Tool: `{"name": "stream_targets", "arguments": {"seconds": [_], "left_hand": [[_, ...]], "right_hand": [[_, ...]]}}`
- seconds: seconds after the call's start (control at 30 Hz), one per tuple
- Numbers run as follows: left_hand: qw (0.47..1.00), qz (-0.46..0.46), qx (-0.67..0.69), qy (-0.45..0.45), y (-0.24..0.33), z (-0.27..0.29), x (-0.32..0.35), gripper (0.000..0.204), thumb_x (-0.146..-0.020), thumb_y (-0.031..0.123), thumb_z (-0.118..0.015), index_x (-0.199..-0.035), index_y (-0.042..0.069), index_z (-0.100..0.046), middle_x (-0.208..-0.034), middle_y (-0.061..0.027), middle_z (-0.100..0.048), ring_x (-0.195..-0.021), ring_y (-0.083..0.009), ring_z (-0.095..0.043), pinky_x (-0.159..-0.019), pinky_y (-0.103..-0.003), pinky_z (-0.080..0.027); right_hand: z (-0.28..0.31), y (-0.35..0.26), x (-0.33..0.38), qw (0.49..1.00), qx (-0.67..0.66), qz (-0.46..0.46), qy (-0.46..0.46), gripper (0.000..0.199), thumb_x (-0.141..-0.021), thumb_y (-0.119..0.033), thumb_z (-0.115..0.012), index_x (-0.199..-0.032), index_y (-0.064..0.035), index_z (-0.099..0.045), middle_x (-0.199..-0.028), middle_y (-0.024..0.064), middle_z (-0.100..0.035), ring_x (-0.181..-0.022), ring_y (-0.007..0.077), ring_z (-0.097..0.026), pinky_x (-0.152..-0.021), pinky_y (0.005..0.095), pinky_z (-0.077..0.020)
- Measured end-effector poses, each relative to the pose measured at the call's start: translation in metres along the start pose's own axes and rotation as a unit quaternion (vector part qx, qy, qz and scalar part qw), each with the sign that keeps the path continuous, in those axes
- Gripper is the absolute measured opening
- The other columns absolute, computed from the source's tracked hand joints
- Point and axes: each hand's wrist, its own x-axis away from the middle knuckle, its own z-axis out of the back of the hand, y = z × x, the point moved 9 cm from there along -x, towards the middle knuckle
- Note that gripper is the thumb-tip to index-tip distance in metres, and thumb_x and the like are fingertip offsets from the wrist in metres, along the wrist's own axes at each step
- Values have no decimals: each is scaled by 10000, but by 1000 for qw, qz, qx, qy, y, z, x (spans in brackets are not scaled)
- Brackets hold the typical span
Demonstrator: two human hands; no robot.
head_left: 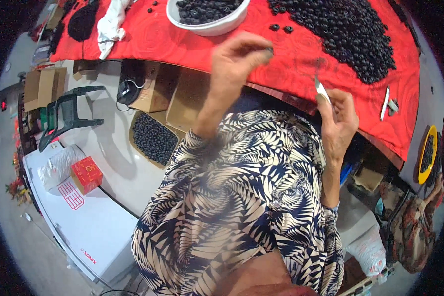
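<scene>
My left hand [232,64], slightly blurred, is raised over the near edge of the red cloth. Its thumb and forefinger pinch a small black round part [270,51]. To the right, my right hand [339,113] is closed around a small white-handled knife [321,91], its thin blade pointing up and away from me. Beyond my left hand stands a white basin [209,28] filled with black round parts. A large pile of the same black parts [350,39] is spread over the far right of the cloth, and two loose black parts [281,28] lie near it.
On the red-covered table [148,42] lie a white cloth [112,27] and a thin white tool [385,103]. Below stand an open carton of black parts [154,138], a dark stool [74,111] and a white box [84,232] carrying a red box [87,175]. A yellow basin [427,154] is at right.
</scene>
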Motion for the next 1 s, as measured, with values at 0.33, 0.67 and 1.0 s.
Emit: {"name": "stream_targets", "arguments": {"seconds": [0.33, 0.67, 1.0], "left_hand": [[846, -249, -440, 170, 93, 62, -55, 186, -746, 20, -644, -932, 18, -658, -816, -61, -648, -750, -113, -613, -675, -223, -482], [730, -252, -612, -173, -4, -49, -61, 117, -765, 85, -576, -833, 2, -623, -791, -157, -579, -767, -326, -573, -690, -388, -464], [727, -197, -627, -201, -23, -50, -69, 138, -750, 108, -584, -833, -2, -590, -790, -174, -584, -796, -340, -573, -713, -424, -456]], "right_hand": [[-4, 1, -1, 1000, 7, 9, -26, 182, -777, -59, -666, -884, 20, -543, -765, 83, -627, -695, 113, -598, -630, 246, -478], [-8, 0, 1, 999, 7, 11, -37, 198, -779, -85, -671, -893, 16, -543, -784, 90, -634, -717, 130, -615, -643, 269, -494], [-5, 2, 2, 999, -2, -3, -48, 173, -801, -71, -645, -905, 20, -541, -805, 52, -610, -742, 86, -569, -661, 213, -455]]}}
